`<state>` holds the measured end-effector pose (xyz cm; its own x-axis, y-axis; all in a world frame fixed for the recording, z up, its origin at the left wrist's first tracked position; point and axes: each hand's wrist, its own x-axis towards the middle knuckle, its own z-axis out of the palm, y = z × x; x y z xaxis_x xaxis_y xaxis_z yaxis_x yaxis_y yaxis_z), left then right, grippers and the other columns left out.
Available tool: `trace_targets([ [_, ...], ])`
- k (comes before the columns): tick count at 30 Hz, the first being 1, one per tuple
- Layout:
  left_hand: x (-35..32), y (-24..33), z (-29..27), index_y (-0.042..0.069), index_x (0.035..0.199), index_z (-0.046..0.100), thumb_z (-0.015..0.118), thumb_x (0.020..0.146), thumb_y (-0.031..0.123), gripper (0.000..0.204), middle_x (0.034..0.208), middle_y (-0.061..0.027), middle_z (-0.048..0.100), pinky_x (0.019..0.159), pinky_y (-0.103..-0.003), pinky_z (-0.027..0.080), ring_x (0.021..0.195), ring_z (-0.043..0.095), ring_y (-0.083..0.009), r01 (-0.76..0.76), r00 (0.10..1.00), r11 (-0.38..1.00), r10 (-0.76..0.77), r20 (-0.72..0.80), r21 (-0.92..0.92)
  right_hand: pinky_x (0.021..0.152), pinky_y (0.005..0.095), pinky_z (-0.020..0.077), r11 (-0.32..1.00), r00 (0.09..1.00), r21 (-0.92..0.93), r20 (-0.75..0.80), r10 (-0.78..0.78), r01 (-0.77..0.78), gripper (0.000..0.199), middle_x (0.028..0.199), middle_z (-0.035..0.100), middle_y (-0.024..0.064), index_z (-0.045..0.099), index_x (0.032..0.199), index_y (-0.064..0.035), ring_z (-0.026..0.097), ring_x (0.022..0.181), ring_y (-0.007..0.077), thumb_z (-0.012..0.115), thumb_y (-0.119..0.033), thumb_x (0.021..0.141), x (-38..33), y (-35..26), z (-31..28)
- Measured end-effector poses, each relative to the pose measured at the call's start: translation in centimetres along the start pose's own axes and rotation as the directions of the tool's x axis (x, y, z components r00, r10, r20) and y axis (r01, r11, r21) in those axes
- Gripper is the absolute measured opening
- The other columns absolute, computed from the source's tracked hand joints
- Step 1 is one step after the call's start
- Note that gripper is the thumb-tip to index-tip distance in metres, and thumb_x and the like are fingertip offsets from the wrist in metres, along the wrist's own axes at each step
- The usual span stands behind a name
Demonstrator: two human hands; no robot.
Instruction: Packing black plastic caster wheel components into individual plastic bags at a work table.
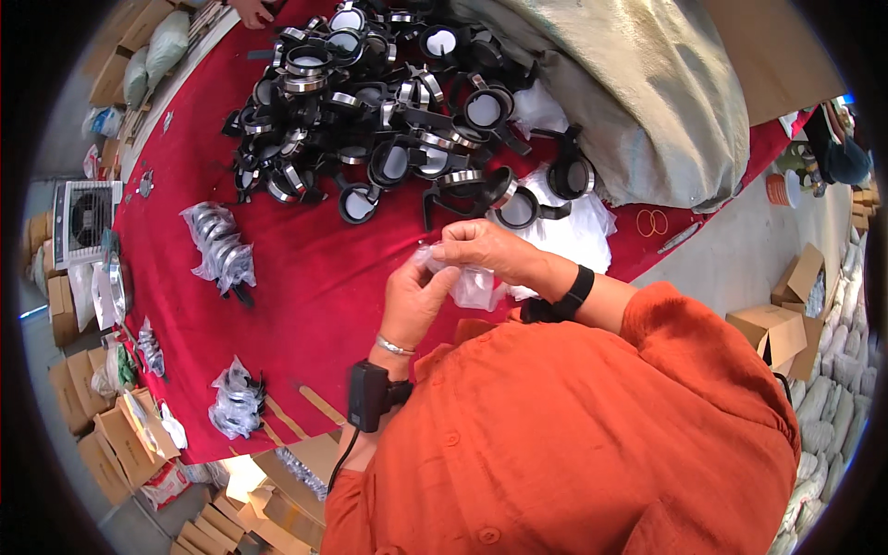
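In front of my orange shirt, both hands meet at a clear plastic bag (474,289). My left hand (413,298) pinches its top edge between thumb and fingers. Just above it, my right hand (484,250) is closed on the same edge, with the bag hanging below. Beyond my hands lies a big heap of black round pieces with handles, silver rims and pale discs (395,163). A pile of thin white plastic bags (592,242) spreads beside my right wrist, with a black ring piece (518,208) lying on it.
Red cloth (314,296) covers the table. Plastic-wrapped bundles of the pieces lie at left, one farther off (220,248), another nearer (238,400). Grey-beige fabric (647,102) drapes at far right, by rubber bands (651,223). Another person's hand (252,11) shows at the far edge. Cardboard boxes (770,333) stand around.
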<state>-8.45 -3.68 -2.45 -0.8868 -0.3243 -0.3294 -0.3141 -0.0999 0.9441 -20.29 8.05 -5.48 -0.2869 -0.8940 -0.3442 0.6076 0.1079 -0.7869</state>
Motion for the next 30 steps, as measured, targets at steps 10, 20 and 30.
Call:
trace_targets([
  [10,1.6,-4.9,-3.5,0.001,0.067,0.050,0.054,0.080,0.011,0.017,0.065,-0.0172,0.051,0.055,-0.042,0.040,0.062,0.052,-0.0369,-0.149,0.959,0.755,0.268,-0.094,0.639,0.053,0.0218,0.0431,0.873,0.995,0.479,0.024,0.096,-0.096,0.010,0.080,0.057,-0.0035,0.053,0.086,-0.0123,0.054,0.070,0.0067,0.060,-0.020,0.088,-1.6,-0.5,-1.6],
  [20,8.8,-6.6,-10.9,0.005,0.090,0.054,0.055,0.080,0.008,0.011,0.088,-0.0126,0.055,0.068,-0.040,0.052,0.079,0.058,-0.0317,-0.140,0.947,0.021,0.294,0.128,0.990,0.049,0.0207,0.0494,0.973,0.990,0.229,-0.124,0.069,-0.039,0.014,0.090,0.058,0.0057,0.050,0.084,-0.0064,0.056,0.065,0.0094,0.061,-0.001,0.080,-2.9,-0.9,-3.4],
  [30,3.5,-4.7,-6.9,0.004,0.099,0.052,0.059,0.075,0.006,0.025,0.111,-0.0192,0.053,0.085,-0.042,0.044,0.101,0.052,-0.0366,-0.259,0.922,0.348,0.367,0.123,0.901,0.079,0.0272,0.0478,0.972,0.963,0.232,-0.268,0.029,0.036,0.029,0.095,0.057,0.0064,0.050,0.109,-0.0013,0.058,0.087,0.0140,0.055,0.003,0.080,-1.3,0.7,-3.5],
])
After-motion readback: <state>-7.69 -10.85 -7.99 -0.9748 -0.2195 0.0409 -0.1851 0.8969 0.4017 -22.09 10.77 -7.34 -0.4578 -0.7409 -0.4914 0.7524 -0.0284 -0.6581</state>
